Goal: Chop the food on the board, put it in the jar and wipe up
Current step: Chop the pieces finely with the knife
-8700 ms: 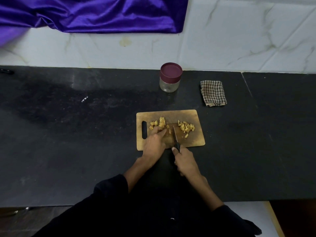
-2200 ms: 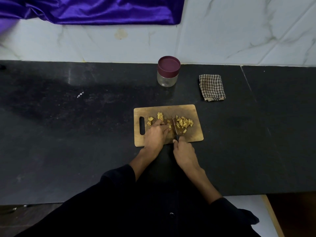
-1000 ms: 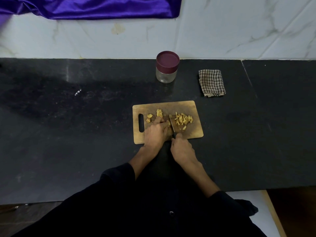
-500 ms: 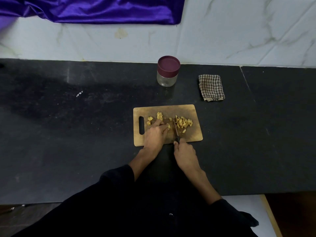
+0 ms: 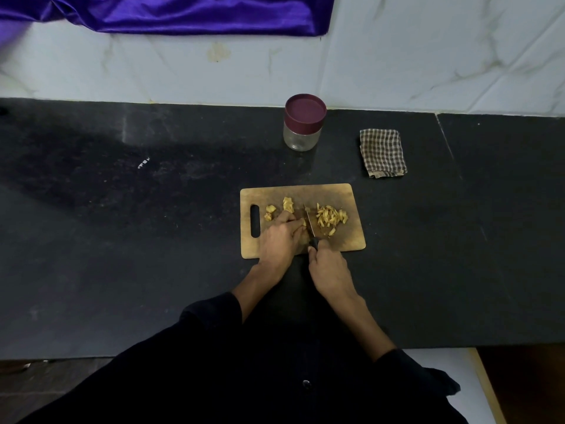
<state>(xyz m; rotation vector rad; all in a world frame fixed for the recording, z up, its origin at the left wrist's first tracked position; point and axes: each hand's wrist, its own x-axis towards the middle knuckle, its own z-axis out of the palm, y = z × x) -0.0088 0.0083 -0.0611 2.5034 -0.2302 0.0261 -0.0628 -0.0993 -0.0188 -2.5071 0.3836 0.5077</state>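
Fingers of the left hand [image 5: 279,237] are curled down onto a yellow piece of food on the wooden chopping board [image 5: 348,240], pinning it beside the blade. The right hand [image 5: 328,267] is wrapped round the dark handle of a knife [image 5: 310,226], whose blade is laid across the middle of the board, pointing toward its far edge. Cut strips [image 5: 331,217] are heaped on the right half of the board, and uncut chunks [image 5: 279,206] are seen near the handle slot at its left end. The board is set at the middle of the black counter [image 5: 122,240], near its front edge. A glass jar [image 5: 302,123] with its maroon lid on is stood at the counter's back edge, and a folded checked cloth [image 5: 382,153] is laid to the jar's right.
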